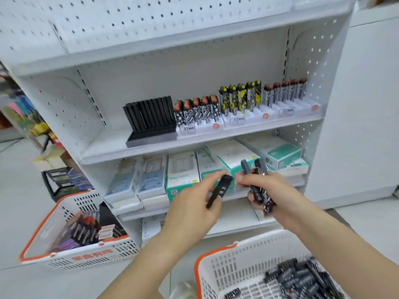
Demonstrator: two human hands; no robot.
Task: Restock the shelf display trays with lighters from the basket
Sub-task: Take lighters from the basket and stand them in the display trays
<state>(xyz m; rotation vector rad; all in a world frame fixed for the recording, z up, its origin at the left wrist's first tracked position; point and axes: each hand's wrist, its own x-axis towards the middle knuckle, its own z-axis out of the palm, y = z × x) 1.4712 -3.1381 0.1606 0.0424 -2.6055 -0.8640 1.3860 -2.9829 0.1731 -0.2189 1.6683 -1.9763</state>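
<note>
Boxed goods (183, 169) on lower shelf; 2nd basket (64, 234) w/ packs, left.

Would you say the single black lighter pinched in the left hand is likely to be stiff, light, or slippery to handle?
The black lighter looks like a rigid, straight stick, so probably stiff. The left hand holds it with fingertips alone, suggesting it is light. Its surface looks smooth, so it may slip. The right hand grips several lighters together, again hinting at low weight.

Left hand (194, 203) pinching one lighter (219, 190), just left of the right hand (266, 190) gripping a bundle of lighters (258, 182). Display trays (248, 117) on the shelf (194, 143) above and behind both grips. One basket (248, 266) below the right grip, another basket (71, 229) well left of the left grip.
</note>
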